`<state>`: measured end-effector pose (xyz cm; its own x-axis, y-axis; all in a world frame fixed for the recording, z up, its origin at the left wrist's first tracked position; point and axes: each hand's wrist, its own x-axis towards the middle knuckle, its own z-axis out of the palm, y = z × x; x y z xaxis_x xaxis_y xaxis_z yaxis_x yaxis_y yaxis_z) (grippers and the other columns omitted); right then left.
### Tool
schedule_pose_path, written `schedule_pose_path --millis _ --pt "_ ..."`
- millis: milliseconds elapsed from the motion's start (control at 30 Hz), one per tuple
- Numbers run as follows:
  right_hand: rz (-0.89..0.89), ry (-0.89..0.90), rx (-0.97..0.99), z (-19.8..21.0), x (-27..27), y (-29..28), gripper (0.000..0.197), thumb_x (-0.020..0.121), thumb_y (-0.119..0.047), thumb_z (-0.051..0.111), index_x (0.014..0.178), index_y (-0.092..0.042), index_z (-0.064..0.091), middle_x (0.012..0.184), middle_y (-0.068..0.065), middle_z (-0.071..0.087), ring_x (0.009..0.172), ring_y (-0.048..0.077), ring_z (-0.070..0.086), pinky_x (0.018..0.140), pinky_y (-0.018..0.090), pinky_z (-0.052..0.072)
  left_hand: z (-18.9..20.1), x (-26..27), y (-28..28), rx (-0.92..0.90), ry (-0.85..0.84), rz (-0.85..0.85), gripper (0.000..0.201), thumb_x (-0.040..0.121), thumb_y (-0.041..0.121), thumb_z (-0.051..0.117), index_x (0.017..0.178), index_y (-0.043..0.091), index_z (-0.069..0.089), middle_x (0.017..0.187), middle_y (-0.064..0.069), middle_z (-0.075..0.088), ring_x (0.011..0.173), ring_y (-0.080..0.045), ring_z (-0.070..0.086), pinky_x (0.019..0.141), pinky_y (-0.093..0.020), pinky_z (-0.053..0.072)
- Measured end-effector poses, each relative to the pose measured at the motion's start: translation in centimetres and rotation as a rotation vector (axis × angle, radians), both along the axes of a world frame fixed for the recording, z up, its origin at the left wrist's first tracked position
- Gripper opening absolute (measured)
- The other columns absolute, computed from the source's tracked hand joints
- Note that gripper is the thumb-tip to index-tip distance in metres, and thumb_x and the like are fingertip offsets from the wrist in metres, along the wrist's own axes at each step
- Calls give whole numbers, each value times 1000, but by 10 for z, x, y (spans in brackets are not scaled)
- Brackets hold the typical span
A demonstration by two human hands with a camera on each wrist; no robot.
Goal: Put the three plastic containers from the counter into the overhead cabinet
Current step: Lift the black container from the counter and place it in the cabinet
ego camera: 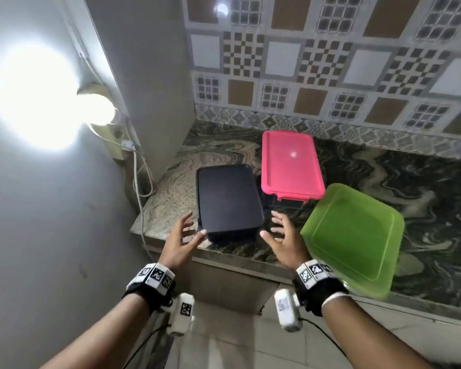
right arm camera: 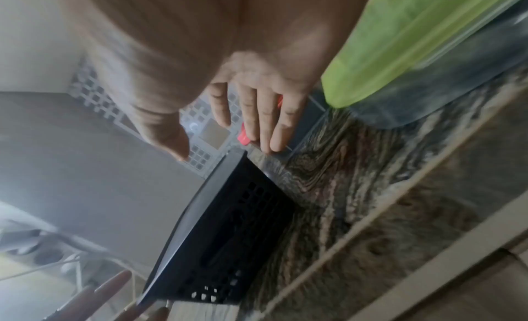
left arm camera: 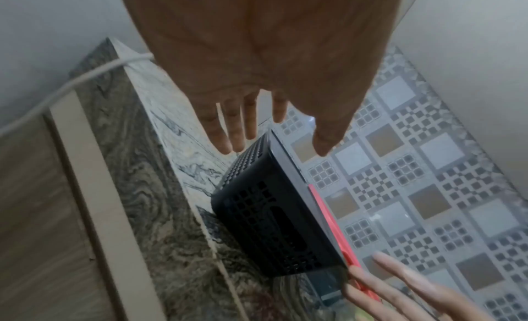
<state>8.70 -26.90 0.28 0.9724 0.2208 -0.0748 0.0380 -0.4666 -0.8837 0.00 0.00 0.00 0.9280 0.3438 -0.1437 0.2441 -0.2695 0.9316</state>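
On the marbled counter (ego camera: 224,145), near its front left corner, the black container (ego camera: 228,199) sits lid-up with its long axis running away from the person, one short end facing the counter's front edge. Both hands flank that near end: the left hand (ego camera: 181,239) is at the near left corner and the right hand (ego camera: 282,239) at the near right corner, fingers of both spread and relaxed, holding nothing. From the head view the left thumb looks close to or just touching the corner, though contact cannot be confirmed; the left wrist view shows the left fingers (left arm camera: 234,131) apart from the perforated black wall (left arm camera: 274,224), and the right wrist view shows the right fingers (right arm camera: 265,122) beyond the lid edge, near the counter. The two hands sit about equally near, so a two-handed lift across the short width seems the likely next move, palms closing inward on the long sides. Behind and to the right stands the pink-lidded container (ego camera: 290,163), near the black one, and the green-lidded container (ego camera: 354,235) lies just beside the right hand, overhanging the front edge. All three are on the counter; the overhead cabinet is out of view, so the task looks barely begun.
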Motion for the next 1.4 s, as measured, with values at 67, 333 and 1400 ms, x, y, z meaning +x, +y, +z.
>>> schedule_pose_path --millis 67,333,1400 --pt "-13 46 -7 -1 20 16 78 88 -22 80 154 -16 39 153 14 50 132 30 56 112 46 47 4 16 -7 -76 23 -10 78 96 20 73 161 19 30 155 -13 46 134 -27 56 104 -36 49" --pt "-6 157 5 -26 39 42 95 86 -22 82 162 -23 26 166 4 36 151 22 38 124 34 30 -14 35 -19 -197 36 45 101 94 5 73 166 22 5 158 -12 46 135 -25 58 112 -43 51" --pt "-297 -804 463 268 -124 -83 99 67 -16 83 152 -41 40 141 -33 60 129 -6 60 100 10 49 275 -34 -123 21 -887 -284 92 79 54 70 160 48 26 145 43 52 128 19 55 97 0 43"
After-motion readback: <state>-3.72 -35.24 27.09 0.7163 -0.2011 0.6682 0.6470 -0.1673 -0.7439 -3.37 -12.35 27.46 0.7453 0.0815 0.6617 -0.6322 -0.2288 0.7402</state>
